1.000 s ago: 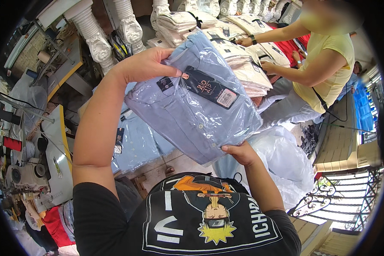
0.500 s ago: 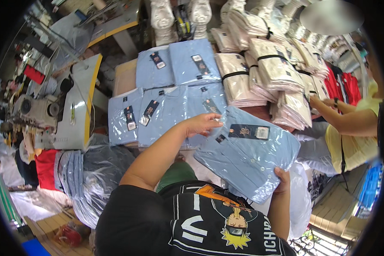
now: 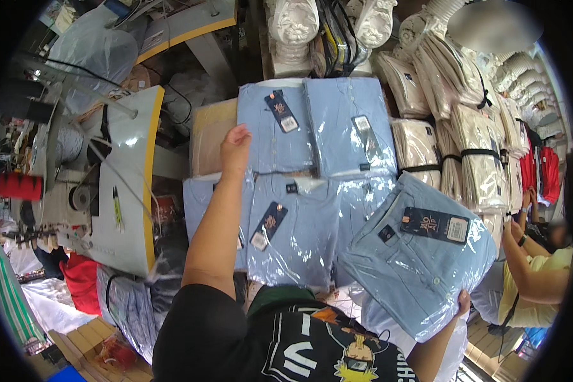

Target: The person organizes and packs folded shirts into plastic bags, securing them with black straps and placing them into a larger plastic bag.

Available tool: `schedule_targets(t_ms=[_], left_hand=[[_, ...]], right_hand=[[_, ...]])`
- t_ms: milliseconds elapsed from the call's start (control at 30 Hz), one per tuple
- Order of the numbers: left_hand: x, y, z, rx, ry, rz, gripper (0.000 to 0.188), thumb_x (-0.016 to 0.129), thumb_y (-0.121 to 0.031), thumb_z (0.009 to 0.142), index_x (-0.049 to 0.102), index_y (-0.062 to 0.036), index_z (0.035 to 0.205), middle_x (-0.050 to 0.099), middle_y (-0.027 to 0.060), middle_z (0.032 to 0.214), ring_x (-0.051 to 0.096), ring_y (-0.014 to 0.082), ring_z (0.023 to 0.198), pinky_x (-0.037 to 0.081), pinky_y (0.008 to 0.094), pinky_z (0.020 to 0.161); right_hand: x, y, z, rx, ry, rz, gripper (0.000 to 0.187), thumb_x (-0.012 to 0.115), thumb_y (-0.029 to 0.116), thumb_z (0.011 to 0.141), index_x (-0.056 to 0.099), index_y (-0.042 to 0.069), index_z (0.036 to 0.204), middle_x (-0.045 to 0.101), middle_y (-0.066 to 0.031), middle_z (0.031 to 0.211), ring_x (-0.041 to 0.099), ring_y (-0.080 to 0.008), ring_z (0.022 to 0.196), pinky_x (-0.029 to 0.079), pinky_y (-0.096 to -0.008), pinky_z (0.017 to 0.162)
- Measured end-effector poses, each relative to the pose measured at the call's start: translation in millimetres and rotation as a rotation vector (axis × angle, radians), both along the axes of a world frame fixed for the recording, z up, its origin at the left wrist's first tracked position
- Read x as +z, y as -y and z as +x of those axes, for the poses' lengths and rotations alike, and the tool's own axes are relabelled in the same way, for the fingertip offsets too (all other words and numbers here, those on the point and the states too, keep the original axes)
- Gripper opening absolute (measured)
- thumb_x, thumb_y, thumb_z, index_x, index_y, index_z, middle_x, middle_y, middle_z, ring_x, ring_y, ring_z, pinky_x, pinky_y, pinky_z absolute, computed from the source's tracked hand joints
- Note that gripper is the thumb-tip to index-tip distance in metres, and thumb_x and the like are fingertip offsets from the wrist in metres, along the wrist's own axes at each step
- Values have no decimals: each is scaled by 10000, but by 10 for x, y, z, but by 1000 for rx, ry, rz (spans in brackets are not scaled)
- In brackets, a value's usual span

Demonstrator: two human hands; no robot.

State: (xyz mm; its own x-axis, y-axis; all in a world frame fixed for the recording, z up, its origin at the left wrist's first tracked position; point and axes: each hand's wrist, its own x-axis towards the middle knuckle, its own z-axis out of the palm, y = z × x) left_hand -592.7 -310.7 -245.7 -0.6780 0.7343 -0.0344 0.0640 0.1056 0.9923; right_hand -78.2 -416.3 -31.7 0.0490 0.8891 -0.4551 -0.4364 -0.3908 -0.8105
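My right hand (image 3: 463, 303) grips the lower right edge of a folded light-blue shirt in a clear plastic bag (image 3: 420, 261). A dark hang tag (image 3: 434, 225) shows through the bag, and the shirt is tilted above the table's front. My left hand (image 3: 236, 145) is stretched forward with nothing visible in it, its fingers loosely bent and partly foreshortened. It is over the left edge of a bagged blue shirt (image 3: 277, 149) in the back row; contact is unclear. More bagged blue shirts (image 3: 293, 248) lie in front, one partly behind my forearm.
Tied stacks of cream bagged garments (image 3: 484, 146) stand on the right, with a person in yellow (image 3: 541, 274) beyond them. White ornate pedestals (image 3: 294, 32) rise at the back. On the left are a sewing table (image 3: 130, 165) and a red thread cone (image 3: 20, 186).
My left hand has left the held shirt's top corner and reached forward left over the back row. My right hand still holds the bagged shirt. The view has shifted.
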Motion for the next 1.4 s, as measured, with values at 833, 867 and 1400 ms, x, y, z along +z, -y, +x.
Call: schedule_targets(t_ms=[833,867,1400], left_hand=[[530,112,-828,-162,1132,206,656,641,-372,778,390,-1,1256,528,121,1128,520,240,987,411,339,850],[604,153,-719,-248,1181,224,641,636,-337,790,370,-12,1274,528,111,1127,519,229,989,408,337,857],[61,-45,-651,-197,531,-86,587,571,44,772,345,-44,1306,534,87,1117,513,167,998,400,295,865]], right_hand=[[-800,-1218,-3078,279,-263,6,571,674,209,754,388,37,1217,493,-96,1104,490,-191,1032,454,-366,827],[-848,-1202,-3252,318,-228,-20,513,669,227,769,431,35,1181,520,-88,1081,521,-183,980,456,-353,825],[-1317,-918,-2679,935,167,-122,276,502,171,886,523,66,1141,622,-53,986,601,-140,873,452,-253,738]])
